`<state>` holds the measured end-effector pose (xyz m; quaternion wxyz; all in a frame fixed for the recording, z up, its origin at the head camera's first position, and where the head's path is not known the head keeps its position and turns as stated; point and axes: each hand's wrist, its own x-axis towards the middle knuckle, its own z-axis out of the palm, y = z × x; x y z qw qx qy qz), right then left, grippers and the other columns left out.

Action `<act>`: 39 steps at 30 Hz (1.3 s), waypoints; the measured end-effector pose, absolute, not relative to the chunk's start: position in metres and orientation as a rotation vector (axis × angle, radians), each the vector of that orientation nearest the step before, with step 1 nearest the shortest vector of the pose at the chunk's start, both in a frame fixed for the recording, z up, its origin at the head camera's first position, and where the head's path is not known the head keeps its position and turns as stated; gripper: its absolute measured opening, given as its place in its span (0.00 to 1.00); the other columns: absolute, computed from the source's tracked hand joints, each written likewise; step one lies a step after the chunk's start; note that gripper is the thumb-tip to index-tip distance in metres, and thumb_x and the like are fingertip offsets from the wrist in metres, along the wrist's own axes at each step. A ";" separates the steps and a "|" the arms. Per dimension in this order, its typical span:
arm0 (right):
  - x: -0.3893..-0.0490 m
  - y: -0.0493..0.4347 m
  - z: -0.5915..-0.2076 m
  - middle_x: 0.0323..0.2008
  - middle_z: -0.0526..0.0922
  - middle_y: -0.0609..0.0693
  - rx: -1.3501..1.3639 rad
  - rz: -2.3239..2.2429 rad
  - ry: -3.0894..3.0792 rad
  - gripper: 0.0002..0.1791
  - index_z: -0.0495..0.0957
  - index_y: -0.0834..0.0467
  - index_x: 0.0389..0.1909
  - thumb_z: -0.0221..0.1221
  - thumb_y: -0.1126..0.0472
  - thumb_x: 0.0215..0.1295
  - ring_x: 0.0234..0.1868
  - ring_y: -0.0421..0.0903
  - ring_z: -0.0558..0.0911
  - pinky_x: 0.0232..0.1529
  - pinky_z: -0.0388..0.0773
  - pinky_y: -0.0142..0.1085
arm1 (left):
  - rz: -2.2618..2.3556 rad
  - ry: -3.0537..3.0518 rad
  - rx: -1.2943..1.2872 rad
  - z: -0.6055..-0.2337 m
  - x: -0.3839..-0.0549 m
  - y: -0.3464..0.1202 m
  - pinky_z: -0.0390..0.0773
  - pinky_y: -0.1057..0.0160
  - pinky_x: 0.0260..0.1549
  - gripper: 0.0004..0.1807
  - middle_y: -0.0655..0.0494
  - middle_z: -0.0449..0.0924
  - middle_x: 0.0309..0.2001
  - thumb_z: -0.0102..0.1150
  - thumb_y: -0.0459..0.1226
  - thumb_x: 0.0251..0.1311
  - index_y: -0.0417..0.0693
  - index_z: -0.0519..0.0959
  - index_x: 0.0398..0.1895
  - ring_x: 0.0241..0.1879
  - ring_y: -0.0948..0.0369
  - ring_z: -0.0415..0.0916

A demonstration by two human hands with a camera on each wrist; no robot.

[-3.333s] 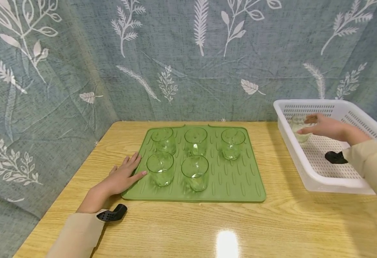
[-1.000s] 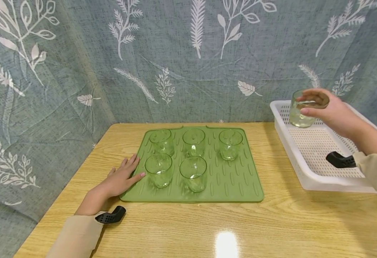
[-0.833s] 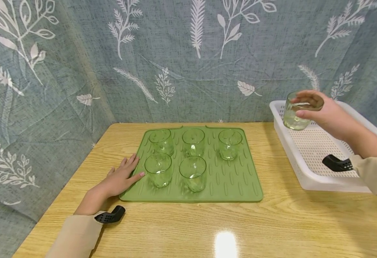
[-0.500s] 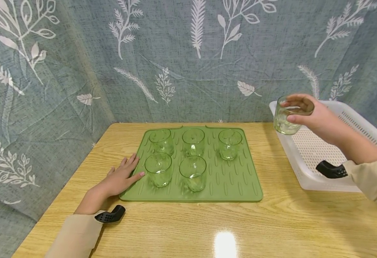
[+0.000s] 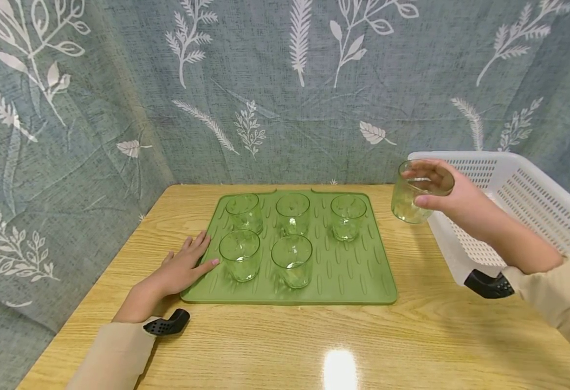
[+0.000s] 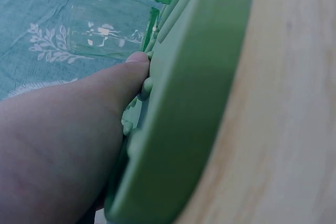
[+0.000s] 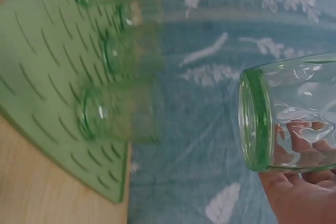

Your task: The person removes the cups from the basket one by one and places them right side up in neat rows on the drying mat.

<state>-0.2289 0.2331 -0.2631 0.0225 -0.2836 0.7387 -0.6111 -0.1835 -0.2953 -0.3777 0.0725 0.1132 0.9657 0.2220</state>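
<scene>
My right hand [image 5: 455, 200] grips a clear glass tumbler [image 5: 408, 208] by its side and holds it up between the mat and the basket, slightly tilted. In the right wrist view the thick base of this tumbler [image 7: 257, 121] faces left, with fingers showing through its wall. My left hand [image 5: 180, 273] lies spread with its fingers along the left edge of a ribbed green mat [image 5: 353, 281]. Its thumb [image 6: 137, 59] rests on the mat close to a front tumbler [image 5: 241, 257]. Several tumblers stand upright there, three in the back row and two in front.
A white perforated plastic basket [image 5: 548, 179] stands at the right of the wooden table [image 5: 246, 346], partly behind my right forearm. A blue-grey curtain [image 5: 275, 135] with white leaf prints hangs behind and along the left side.
My right hand has taken the tumbler from the basket, lifted it over the left rim and carried it left and lower. The left hand stays in place on the mat.
</scene>
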 end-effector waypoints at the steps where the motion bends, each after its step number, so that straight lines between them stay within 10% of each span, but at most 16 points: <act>1: -0.227 0.231 -0.265 0.57 0.80 0.38 -0.893 -1.899 2.272 0.29 0.72 0.44 0.64 0.60 0.75 0.71 0.59 0.36 0.77 0.51 0.76 0.27 | 0.668 2.901 0.340 -0.378 -0.183 -0.295 0.33 0.20 0.63 0.46 0.33 0.35 0.81 0.47 0.56 0.78 0.33 0.46 0.81 0.76 0.29 0.30; 21: -0.198 0.180 -0.310 0.64 0.75 0.59 -0.876 -1.825 2.113 0.44 0.59 0.73 0.69 0.73 0.68 0.58 0.62 0.46 0.78 0.61 0.75 0.35 | 0.666 2.904 0.339 -0.378 -0.183 -0.295 0.33 0.20 0.63 0.46 0.32 0.35 0.81 0.47 0.56 0.78 0.32 0.46 0.81 0.76 0.29 0.30; 28: -0.200 0.170 -0.334 0.69 0.66 0.72 -0.766 -1.770 2.059 0.50 0.56 0.73 0.71 0.77 0.66 0.53 0.71 0.69 0.65 0.68 0.69 0.46 | 0.675 2.902 0.342 -0.379 -0.182 -0.295 0.33 0.20 0.62 0.46 0.32 0.35 0.81 0.47 0.56 0.78 0.32 0.46 0.81 0.76 0.29 0.30; 33: -0.205 0.169 -0.351 0.71 0.63 0.71 -0.748 -1.729 2.038 0.51 0.54 0.72 0.72 0.76 0.66 0.54 0.73 0.70 0.61 0.74 0.54 0.52 | 0.668 2.903 0.339 -0.378 -0.182 -0.295 0.33 0.20 0.62 0.46 0.32 0.35 0.81 0.47 0.56 0.78 0.32 0.46 0.81 0.76 0.29 0.31; 39: -0.211 0.167 -0.363 0.73 0.60 0.72 -0.758 -1.735 1.962 0.54 0.51 0.71 0.74 0.76 0.66 0.55 0.74 0.71 0.59 0.70 0.64 0.48 | 0.664 2.903 0.336 -0.378 -0.183 -0.294 0.33 0.20 0.63 0.46 0.32 0.35 0.81 0.46 0.57 0.78 0.32 0.46 0.81 0.76 0.29 0.31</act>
